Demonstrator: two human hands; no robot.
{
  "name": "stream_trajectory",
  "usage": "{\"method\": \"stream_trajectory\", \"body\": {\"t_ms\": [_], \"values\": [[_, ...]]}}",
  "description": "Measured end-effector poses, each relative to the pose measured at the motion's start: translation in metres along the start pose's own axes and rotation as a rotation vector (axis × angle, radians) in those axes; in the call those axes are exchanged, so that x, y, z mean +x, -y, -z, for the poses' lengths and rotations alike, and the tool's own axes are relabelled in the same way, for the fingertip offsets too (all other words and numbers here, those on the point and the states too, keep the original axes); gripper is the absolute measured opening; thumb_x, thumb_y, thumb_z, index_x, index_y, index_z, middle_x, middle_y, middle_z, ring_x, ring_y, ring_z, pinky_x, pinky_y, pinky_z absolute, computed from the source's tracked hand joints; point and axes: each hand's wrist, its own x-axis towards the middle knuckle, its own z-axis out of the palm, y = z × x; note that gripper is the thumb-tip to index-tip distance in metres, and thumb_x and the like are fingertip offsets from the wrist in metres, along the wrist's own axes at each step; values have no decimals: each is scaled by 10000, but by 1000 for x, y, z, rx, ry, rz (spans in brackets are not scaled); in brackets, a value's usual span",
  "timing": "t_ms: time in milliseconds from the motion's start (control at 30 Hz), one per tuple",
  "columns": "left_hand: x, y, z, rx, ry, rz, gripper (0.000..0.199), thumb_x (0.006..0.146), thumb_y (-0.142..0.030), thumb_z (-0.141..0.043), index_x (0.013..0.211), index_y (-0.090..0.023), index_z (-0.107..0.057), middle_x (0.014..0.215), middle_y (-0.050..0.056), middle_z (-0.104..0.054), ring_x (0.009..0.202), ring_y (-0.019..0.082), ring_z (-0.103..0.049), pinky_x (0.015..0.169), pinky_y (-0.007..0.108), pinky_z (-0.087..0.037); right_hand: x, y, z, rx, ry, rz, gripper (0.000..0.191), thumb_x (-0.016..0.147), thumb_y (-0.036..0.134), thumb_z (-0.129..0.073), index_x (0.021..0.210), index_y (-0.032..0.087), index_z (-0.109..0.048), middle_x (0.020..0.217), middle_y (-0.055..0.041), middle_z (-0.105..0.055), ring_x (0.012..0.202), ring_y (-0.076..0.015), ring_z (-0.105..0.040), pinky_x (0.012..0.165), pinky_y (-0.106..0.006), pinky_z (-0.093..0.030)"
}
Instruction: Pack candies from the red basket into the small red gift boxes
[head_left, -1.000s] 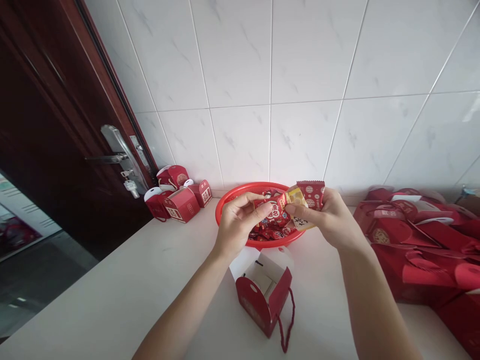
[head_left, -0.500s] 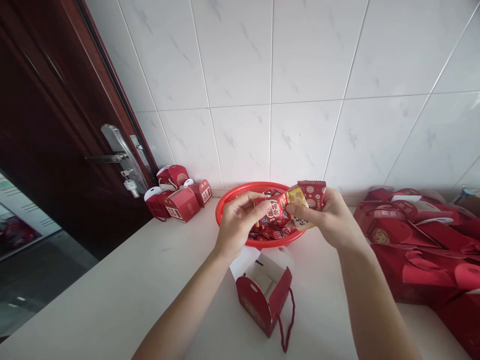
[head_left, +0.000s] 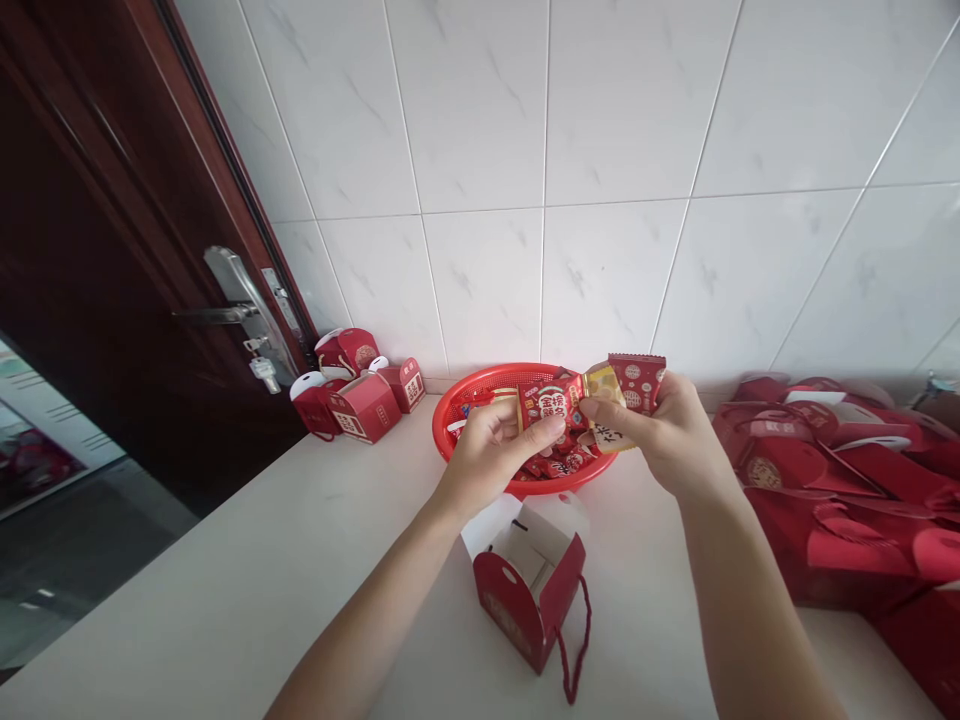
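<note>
Above a red plastic basket (head_left: 459,392) full of wrapped candies (head_left: 559,462), my two hands hold small packets. My left hand (head_left: 491,455) pinches a red candy packet (head_left: 551,402) with white lettering between thumb and fingers. My right hand (head_left: 667,435) is closed on a yellow-and-cream candy packet (head_left: 602,384) and a dark red packet (head_left: 637,380) with round pale patterns, fanned side by side. The left packet's edge meets the right thumb. Below my hands, an open red gift box (head_left: 517,610) with a white inside and a red cord handle stands on the white table.
Several closed red gift boxes (head_left: 364,407) stand at the back left, by a dark door (head_left: 97,200) with keys in its lock. A large pile of red boxes (head_left: 847,480) covers the right side. A tiled wall (head_left: 480,290) rises behind the basket.
Both hands have shifted slightly right with their packets. The red packet in my left hand now faces more squarely toward me, and more of the basket's left side shows.
</note>
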Motion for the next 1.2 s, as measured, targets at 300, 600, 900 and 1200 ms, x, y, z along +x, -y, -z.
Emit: {"method": "stream_trajectory", "body": {"t_ms": [300, 600, 900, 1200], "values": [[0, -1, -1, -3, -10, 1, 188, 839, -360, -802, 791, -180, -773, 685, -6, -663, 698, 130, -627, 703, 234, -536, -1, 2, 0, -36, 23, 12, 151, 715, 261, -823, 757, 178, -703, 676, -11, -706, 602, -167, -645, 571, -276, -542], [-1, -1, -3, 42, -53, -58, 219, 824, -392, -805, 766, -183, -774, 685, 17, -673, 710, 175, -645, 709, 289, -549, 0, 0, 1, -33, 60, 40, 153, 760, 290, -827, 760, 192, -709, 655, -7, -702, 590, -170, -645, 573, -282, -546], [0, -1, -3, 70, -60, -83, 273, 827, -407, -797, 691, -182, -727, 688, 15, -662, 677, 156, -608, 677, 277, -532, 1, -3, 3, -2, 42, 4, 189, 726, 300, -868, 799, 192, -731, 701, -15, -740, 619, -189, -680, 592, -297, -569], [1, 2, 3, 98, -54, -77, 236, 826, -405, -793, 759, -185, -736, 720, 15, -659, 686, 157, -591, 670, 283, -521, 3, -4, 7, 114, 122, -107, 288, 676, 338, -926, 850, 193, -749, 806, -42, -773, 718, -233, -730, 703, -355, -613]]}}
